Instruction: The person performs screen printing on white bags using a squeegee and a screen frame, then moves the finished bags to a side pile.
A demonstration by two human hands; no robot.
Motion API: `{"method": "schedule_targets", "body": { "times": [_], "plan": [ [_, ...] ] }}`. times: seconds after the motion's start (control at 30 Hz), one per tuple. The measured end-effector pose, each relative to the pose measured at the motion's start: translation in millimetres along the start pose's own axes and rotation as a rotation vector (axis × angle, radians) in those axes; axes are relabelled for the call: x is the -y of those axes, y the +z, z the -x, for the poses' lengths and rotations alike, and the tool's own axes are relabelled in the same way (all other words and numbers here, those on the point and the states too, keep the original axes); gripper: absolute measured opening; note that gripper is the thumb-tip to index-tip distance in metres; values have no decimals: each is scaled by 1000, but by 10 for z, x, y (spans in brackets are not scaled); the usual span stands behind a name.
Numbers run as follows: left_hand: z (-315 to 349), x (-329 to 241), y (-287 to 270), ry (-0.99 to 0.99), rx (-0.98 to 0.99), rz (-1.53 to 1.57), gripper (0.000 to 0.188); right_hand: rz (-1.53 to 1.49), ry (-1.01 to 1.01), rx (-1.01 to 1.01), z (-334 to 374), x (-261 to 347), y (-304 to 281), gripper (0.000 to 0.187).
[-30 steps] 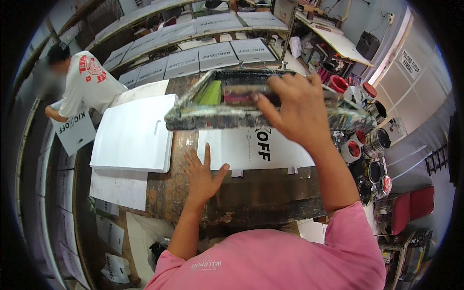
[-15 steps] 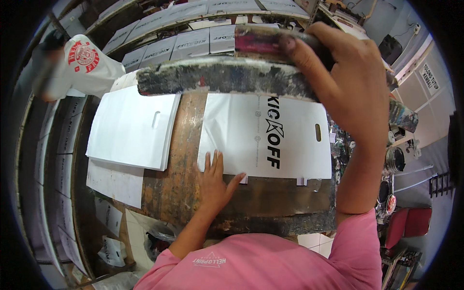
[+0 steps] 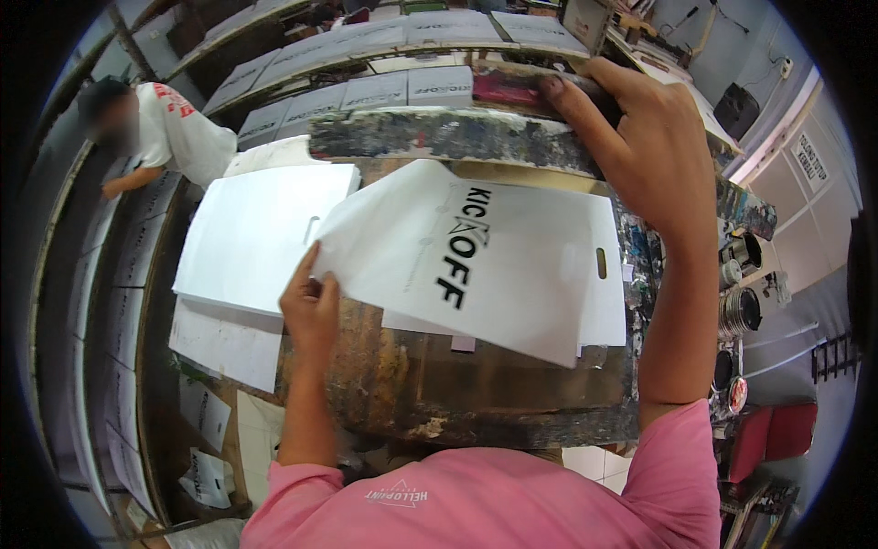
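My left hand [image 3: 311, 297] pinches the left edge of a white plastic bag [image 3: 384, 247] with black lettering. That side of the bag is raised and bent over the work table [image 3: 375, 375]. Beneath it lies another white bag [image 3: 604, 293], whose slot handle shows at the right. My right hand [image 3: 658, 156] is closed around the edge of a paint-stained printing frame [image 3: 439, 137], held tilted up above the table. A squeegee [image 3: 512, 84] with pink ink on it sits behind the frame's front bar, by my right thumb; how my other fingers grip is partly hidden.
A stack of white bags [image 3: 256, 229] stands on the table's left. Racks of printed bags [image 3: 366, 90] line the far side. At the left a person [image 3: 187, 133] leans over a shelf. Several tins [image 3: 739, 311] stand at right, near a red chair [image 3: 786, 430].
My left hand has gone from lying on the printed bag to lifting its left edge, drawing it leftward. The bag beneath now shows. The person at left has bent toward the shelf.
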State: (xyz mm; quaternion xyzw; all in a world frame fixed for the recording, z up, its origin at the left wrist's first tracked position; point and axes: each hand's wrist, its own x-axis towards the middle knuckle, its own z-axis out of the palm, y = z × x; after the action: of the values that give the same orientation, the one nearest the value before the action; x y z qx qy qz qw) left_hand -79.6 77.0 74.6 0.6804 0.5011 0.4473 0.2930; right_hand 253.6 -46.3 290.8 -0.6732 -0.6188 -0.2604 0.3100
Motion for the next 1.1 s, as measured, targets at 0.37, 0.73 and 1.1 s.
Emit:
{"method": "schedule_targets", "body": {
  "times": [0.37,0.73,1.1],
  "plan": [
    [-1336,2169,-2576,171,-211,-822,74,39,-27,-14,230,275,11,53],
    [1256,-288,-78,-552,557,1476,93,-69,-83,635,1573,204,236,46],
    [1520,354,212,-1102,491,945,112,-90,-58,403,1415,-1389,2713,33]
  ]
}}
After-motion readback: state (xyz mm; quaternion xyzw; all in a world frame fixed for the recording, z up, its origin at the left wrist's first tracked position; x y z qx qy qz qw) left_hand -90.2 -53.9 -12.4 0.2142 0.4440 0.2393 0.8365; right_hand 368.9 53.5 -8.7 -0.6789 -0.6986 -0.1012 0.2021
